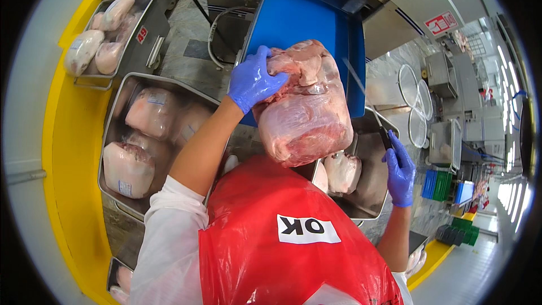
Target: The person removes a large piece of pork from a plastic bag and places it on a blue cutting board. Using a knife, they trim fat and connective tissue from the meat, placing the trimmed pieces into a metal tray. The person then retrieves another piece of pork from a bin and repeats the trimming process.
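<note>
My left hand [255,79], in a blue glove, grips the upper left of a large raw cut of meat [305,124], with fingers pressed into it. The meat overlaps the near end of a blue surface [293,14] in a steel frame; whether it rests there I cannot tell. To the right, my right hand [400,169], also gloved, holds a knife [381,127] by its black handle, its long blade pointing up and left beside the meat. A red apron [254,248] covers my front.
Steel bins of pale meat pieces stand at my left [107,186], upper left [135,51] and below right of the meat [370,186]. A yellow ledge [76,175] runs along the left wall. A curved hose [213,34] hangs by the machine. Coloured crates [437,186] stand far right.
</note>
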`<control>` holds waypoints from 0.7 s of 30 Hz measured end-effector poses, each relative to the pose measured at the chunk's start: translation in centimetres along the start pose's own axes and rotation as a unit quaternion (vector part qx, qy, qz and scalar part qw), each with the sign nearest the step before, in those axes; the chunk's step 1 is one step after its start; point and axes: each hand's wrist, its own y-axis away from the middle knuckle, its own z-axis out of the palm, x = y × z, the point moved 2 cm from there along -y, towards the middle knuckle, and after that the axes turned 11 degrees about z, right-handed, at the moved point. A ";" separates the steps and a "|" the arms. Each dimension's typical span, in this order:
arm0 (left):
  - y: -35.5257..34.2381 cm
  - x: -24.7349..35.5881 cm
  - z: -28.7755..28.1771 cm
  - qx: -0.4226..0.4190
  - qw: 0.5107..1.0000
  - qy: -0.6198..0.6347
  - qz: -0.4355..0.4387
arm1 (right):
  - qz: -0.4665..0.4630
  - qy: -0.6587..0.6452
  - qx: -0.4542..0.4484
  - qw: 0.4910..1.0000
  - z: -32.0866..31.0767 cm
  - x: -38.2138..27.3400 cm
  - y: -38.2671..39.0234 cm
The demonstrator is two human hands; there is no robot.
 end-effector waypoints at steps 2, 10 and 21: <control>0.8 0.0 0.1 0.019 1.000 -0.007 -0.008 | -0.052 0.077 -0.012 0.996 -0.7 -3.1 1.2; 3.4 0.8 1.2 0.059 0.998 -0.017 -0.033 | -0.148 0.369 -0.056 0.916 -1.5 -14.3 3.5; 3.9 0.7 1.8 0.104 0.994 0.002 -0.021 | -0.278 0.540 -0.091 0.789 0.7 -21.7 0.6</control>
